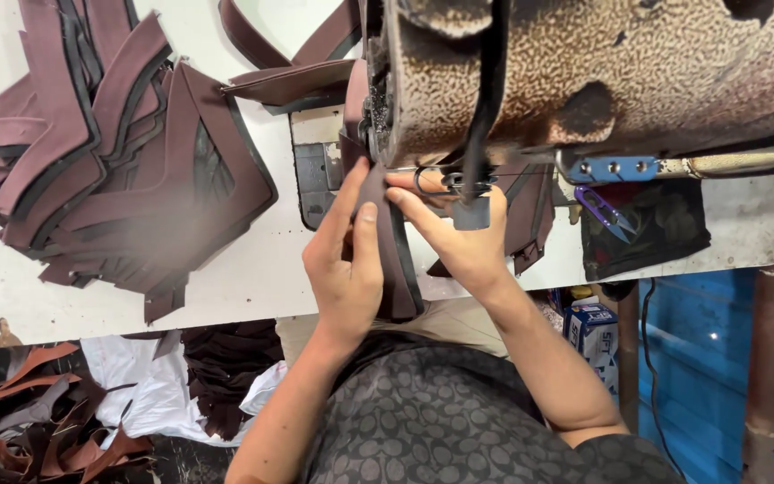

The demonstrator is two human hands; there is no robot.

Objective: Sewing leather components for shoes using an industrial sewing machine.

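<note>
Both your hands pinch that maroon strip (pixel 394 260), left hand (pixel 344 269) and right hand (pixel 459 235) feeding it under the sewing machine (pixel 602 72); looks mid-stitch, so next you'd guide it steadily.

white worktable (pixel 226 296), blue wall (pixel 718 358)

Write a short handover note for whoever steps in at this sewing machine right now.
Left hand: pinching the dark maroon strip from the left, thumb on top.
Right hand: fingers on the strip's upper end, feeding it under the sewing machine head.
Pile of maroon cut pieces lies on the white table to the left; purple snips sit to the right.
Done: strip is positioned at the machine.
Left: whether stitching has begun cannot be seen; the pile looks unsewn.
</note>
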